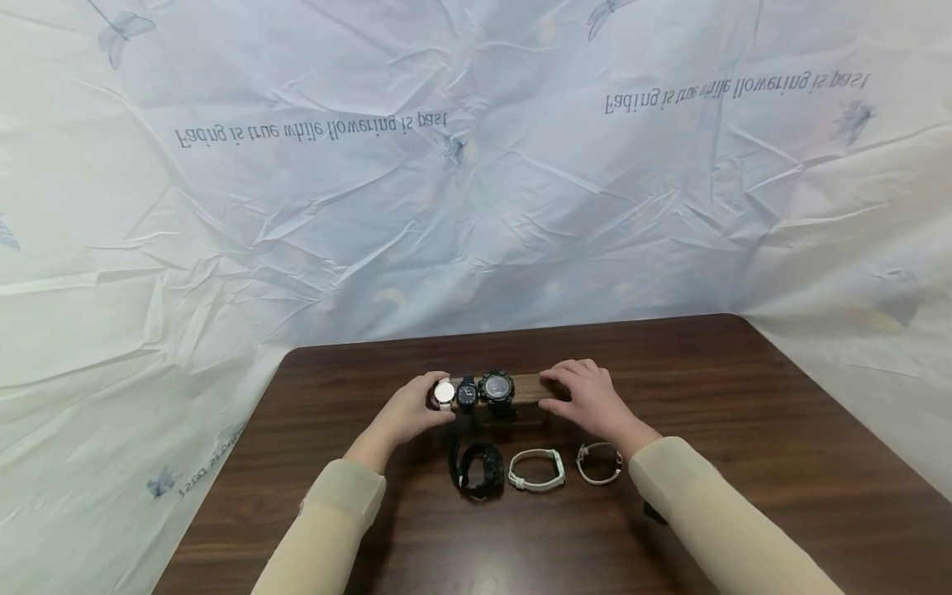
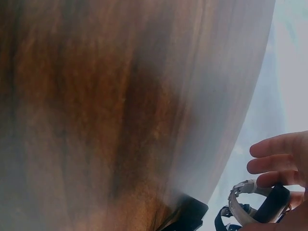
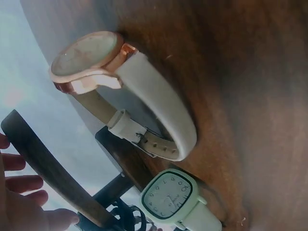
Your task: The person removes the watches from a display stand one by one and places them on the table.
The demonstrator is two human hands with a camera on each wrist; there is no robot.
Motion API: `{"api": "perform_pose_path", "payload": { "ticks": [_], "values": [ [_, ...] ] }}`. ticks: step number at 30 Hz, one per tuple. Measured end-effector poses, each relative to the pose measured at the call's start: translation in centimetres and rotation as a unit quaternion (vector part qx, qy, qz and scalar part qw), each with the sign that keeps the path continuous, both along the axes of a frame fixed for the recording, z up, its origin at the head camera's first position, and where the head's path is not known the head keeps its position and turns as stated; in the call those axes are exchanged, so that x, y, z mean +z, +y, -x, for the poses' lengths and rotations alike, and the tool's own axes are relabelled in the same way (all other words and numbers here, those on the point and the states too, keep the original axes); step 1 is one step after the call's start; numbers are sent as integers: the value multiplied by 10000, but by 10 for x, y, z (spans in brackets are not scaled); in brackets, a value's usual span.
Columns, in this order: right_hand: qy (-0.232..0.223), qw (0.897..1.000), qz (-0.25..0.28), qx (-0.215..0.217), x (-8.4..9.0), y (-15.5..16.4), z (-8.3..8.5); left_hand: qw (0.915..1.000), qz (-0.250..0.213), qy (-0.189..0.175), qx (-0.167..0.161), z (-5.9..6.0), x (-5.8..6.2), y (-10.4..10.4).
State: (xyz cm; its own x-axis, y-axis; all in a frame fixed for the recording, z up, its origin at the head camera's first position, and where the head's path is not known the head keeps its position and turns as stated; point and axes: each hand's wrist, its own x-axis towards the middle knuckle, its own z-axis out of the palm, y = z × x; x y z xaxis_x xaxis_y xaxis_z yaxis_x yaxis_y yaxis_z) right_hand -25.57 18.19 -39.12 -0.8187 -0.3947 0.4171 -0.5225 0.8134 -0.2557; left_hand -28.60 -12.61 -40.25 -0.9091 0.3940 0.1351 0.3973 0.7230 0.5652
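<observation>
A dark wooden watch stand [image 1: 524, 388] is gripped at both ends near the table's [image 1: 744, 463] far edge. 3 watches are wrapped over its bar: a white-faced watch [image 1: 444, 393], a small black watch [image 1: 466, 394] and a chunky black watch [image 1: 496, 388]. The left hand [image 1: 407, 416] is curled around the white-faced end, and the right hand [image 1: 591, 401] is clamped on the bare end.
</observation>
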Motion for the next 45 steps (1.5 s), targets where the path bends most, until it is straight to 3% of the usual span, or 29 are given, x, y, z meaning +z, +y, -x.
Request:
{"api": "perform_pose_path", "payload": {
  "ticks": [12,20,31,38,40,45],
  "values": [
    [-322,9995,-27,-36,-3,-2,13,10000,-17,23,-20,2,-2,0],
    [-768,9962,404,17,-7,2,15,9999,-125,-70,81,3,-4,0],
    [-746,9964,408,-61,-10,0,15,9981,-535,-268,115,4,-10,-1],
    [-775,9963,351,-119,-11,0,16,9973,-731,-46,3,8,-16,-3],
    [-791,9962,340,-121,-12,0,17,9966,-821,-103,-23,9,-18,-4],
    [-803,9960,384,-96,-12,1,17,9927,-986,-686,95,10,-19,-3]
  ]
}}
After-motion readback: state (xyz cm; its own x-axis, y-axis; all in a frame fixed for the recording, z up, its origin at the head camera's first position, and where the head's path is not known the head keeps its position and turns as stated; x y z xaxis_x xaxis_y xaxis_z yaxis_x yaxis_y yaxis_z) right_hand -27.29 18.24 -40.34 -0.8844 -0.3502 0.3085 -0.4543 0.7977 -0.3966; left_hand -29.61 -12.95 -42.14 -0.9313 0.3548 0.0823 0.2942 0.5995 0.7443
